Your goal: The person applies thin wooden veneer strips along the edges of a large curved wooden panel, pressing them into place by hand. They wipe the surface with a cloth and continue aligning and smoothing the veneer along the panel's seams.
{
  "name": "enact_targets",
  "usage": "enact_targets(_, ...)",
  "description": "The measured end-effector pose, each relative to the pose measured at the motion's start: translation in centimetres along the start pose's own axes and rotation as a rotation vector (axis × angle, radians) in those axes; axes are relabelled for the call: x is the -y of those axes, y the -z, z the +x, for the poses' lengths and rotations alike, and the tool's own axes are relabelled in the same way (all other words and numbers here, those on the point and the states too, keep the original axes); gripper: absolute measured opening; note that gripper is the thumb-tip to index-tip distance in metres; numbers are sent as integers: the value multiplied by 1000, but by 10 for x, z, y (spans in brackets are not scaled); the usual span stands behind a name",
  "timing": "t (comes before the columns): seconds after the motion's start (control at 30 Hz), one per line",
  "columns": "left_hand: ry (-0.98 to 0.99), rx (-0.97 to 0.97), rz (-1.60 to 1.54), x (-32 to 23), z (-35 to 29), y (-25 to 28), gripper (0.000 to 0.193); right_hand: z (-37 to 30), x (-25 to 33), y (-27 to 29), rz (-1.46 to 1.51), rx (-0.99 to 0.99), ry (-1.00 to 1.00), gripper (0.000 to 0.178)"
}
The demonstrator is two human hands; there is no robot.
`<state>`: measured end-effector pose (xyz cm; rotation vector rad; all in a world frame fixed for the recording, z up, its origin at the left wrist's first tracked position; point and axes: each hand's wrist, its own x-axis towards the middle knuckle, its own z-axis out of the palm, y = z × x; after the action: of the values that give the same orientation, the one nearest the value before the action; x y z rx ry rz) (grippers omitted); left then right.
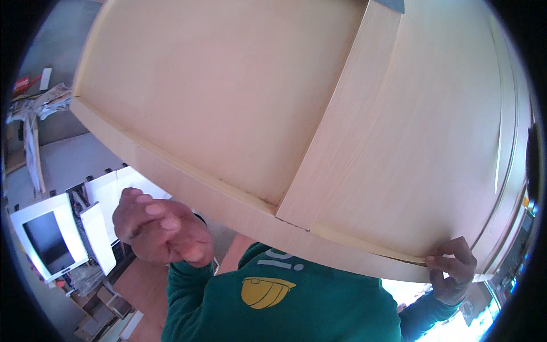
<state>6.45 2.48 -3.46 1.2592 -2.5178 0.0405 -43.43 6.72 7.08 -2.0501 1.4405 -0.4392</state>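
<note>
A large pale wooden panel frame point(336, 148), like a cabinet carcass or door, fills the upper view. It has recessed panels, a raised rim and a broad crosspiece between two sections. My right hand point(454, 269) is curled over the near rim by the right corner, thumb and fingertips gripping it. My left hand point(162, 227) is closed, knuckles up, just below the rim at the left and apart from it. Whatever it may hold is hidden inside the fingers. Along the near rim, by the crosspiece's end, runs a dark, rough joint line.
Left and below, a white board with a dark rectangular panel point(47, 242) stands beside other white boards point(98, 236). Crumpled paper or scraps point(48, 102) lie at the far left. Small shelves or boxes point(102, 313) sit lower left. A grey piece point(392, 5) touches the crosspiece's top.
</note>
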Motion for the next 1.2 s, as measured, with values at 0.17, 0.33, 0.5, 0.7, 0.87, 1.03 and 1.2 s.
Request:
enact_targets(0.17, -4, -55, 5, 9, 5, -13, 33, 4, 17, -10, -61, -29, -97, 37)
enact_targets(0.33, -91, -137, -24, 9, 10, -7, 35, -2, 19, -9, -67, -64, -200, 22)
enact_targets(0.5, -342, -317, -280, 43, 5, -2, 36, -2, 1, 2, 6, -20, -60, 34)
enact_targets(0.7, -428, -371, -92, -30, 47, 62, 38, -4, -26, 6, 65, -29, 175, 31)
enact_targets(0.87, -307, 32, -528, -133, 131, 41, 27, -17, -37, 8, 101, -43, 210, 27)
enact_targets(1.03, -76, 198, -556, -182, 156, 27, 21, -27, -45, 10, 84, -42, 280, 27)
enact_targets(1.2, -51, 321, -634, -209, 173, 23, 16, -65, -68, 31, 33, -100, 243, 32)
